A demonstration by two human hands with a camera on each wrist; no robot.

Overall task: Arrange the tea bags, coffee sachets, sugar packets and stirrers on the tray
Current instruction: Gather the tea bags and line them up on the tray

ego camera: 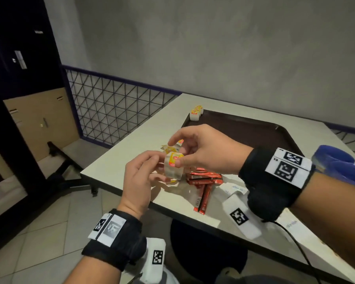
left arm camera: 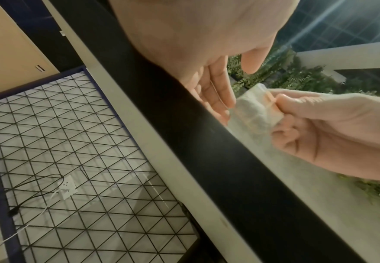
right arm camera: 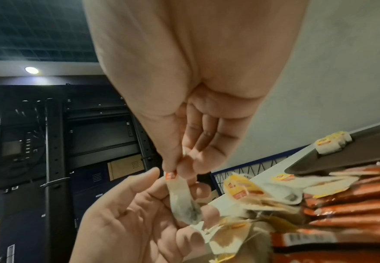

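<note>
Yellow-tagged tea bag (ego camera: pixel 173 167) hangs pinched in my right hand (ego camera: pixel 203 149). My left hand (ego camera: pixel 140 177) grips its lower part, near the dark tray (ego camera: pixel 254 132).

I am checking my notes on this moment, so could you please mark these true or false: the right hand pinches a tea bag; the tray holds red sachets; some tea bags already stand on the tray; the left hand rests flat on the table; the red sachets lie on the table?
1. The right hand pinches a tea bag. True.
2. The tray holds red sachets. False: only tea bags are on it.
3. Some tea bags already stand on the tray. True, at its far left corner.
4. The left hand rests flat on the table. False: it is raised at the held tea bag.
5. The red sachets lie on the table. True.
</note>
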